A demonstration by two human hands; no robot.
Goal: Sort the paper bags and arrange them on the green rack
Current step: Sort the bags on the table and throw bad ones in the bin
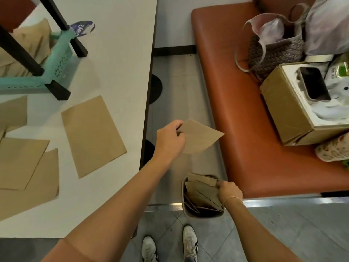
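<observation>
Left hand (171, 141) fingers pinching paper bag (201, 137) corner, heading for surface (117, 72); right hand (229, 191) gripping bin (186, 210) bags (next pick).

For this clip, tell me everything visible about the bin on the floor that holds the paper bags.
The bin is a small grey-beige container with rounded corners, plastic by its look, standing upright on the tiled floor just ahead of the person's white shoes, between the white table and the orange bench. It is open-topped and stuffed with creased brown paper bags, some poking above the rim. The right hand reaches into its right side and grips a bag there.
</observation>
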